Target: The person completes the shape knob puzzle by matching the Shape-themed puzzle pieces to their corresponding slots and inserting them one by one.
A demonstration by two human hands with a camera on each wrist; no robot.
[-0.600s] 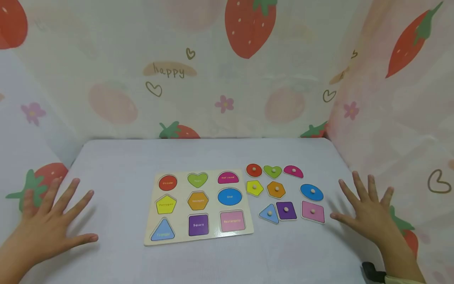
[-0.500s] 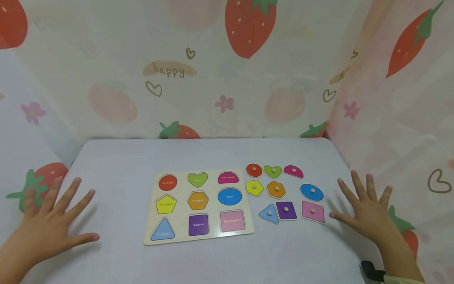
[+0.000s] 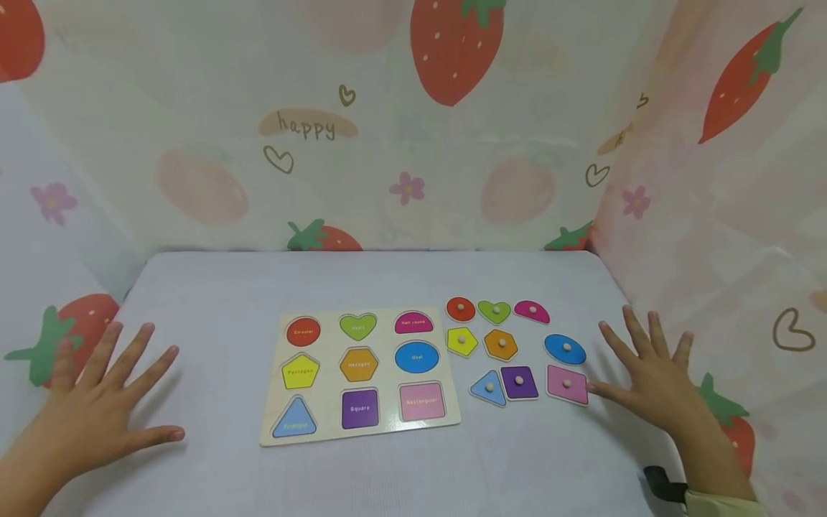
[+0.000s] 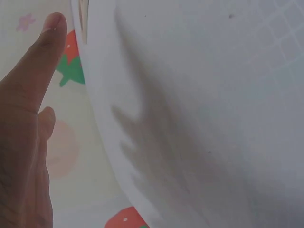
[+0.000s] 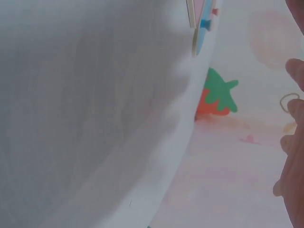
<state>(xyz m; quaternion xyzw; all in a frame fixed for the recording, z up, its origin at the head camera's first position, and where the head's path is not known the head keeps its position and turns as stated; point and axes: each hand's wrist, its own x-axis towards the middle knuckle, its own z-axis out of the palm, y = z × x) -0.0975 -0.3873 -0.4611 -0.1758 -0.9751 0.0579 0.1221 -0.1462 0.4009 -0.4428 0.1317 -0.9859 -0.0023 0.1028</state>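
Observation:
A shape-puzzle board [image 3: 330, 346] lies on the white cloth, its printed shapes labelled with words. Right of it rest several loose knobbed pieces, among them a red circle [image 3: 461, 309], a purple square [image 3: 520, 383], a blue oval [image 3: 565, 349] and a pink rectangle [image 3: 567, 385]. My left hand [image 3: 97, 409] is spread over the cloth left of the board, holding nothing. On the other side my right hand [image 3: 659, 380] is spread too, its thumb tip close to the pink rectangle; whether they touch I cannot tell. Shadows fall beneath both hands.
The white-covered table [image 3: 213, 287] has a strawberry-print curtain [image 3: 388, 129] behind it and at both sides. A black strap [image 3: 665, 485] is on the right wrist, beside a light sleeve [image 3: 720, 504].
My right hand has moved left, nearer the pink rectangle. My left hand has shifted slightly right. The whole head view has drifted a little; board and pieces lie as before.

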